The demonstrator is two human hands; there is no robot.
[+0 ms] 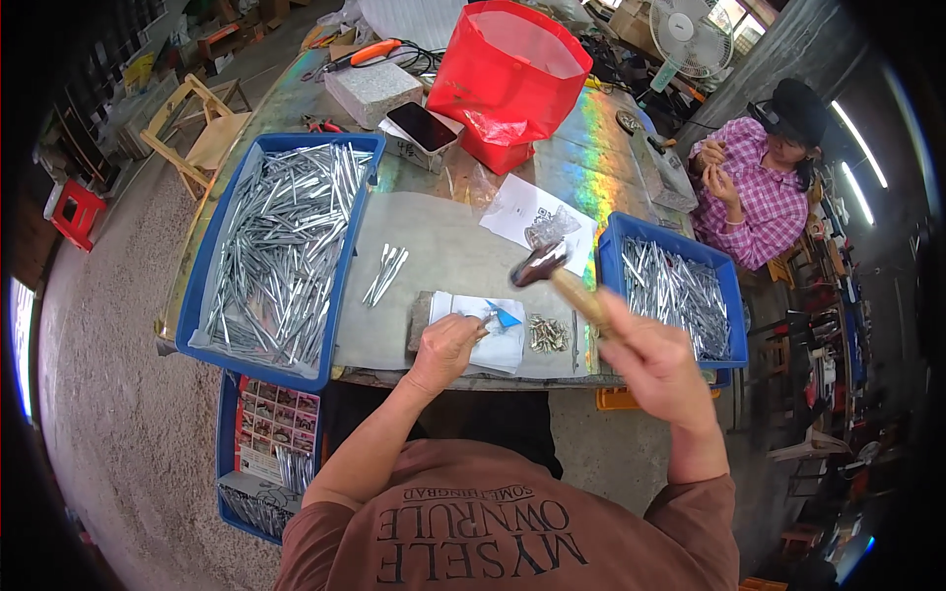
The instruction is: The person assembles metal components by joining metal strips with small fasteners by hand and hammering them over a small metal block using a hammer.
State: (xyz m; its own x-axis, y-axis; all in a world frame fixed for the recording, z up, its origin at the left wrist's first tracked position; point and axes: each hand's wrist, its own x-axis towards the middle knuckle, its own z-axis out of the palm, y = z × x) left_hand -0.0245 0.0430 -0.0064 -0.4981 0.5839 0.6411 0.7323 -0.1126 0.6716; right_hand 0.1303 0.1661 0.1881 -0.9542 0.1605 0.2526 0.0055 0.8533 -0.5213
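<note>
My right hand (650, 357) is wrapped round the wooden handle of a hammer (579, 295), raised above the table with its dark head blurred by motion. Over a white paper pad (498, 353) on a grey block (418, 323), my left hand (445, 347) is closed in a pinch. What it holds is small and mostly hidden by the fingers. A blue scrap (506, 316) lies on the pad by its fingertips. To the right of the pad is a pile of small shiny metal pieces (548, 334). A few slim metal rods (385, 274) lie farther left.
A large blue tray (365, 212) full of metal rods stands at left, a smaller blue tray (737, 313) at right. Behind are a red bag (507, 74), a phone (422, 126) and a stone block (372, 91). A co-worker (754, 187) in a checked shirt sits at right.
</note>
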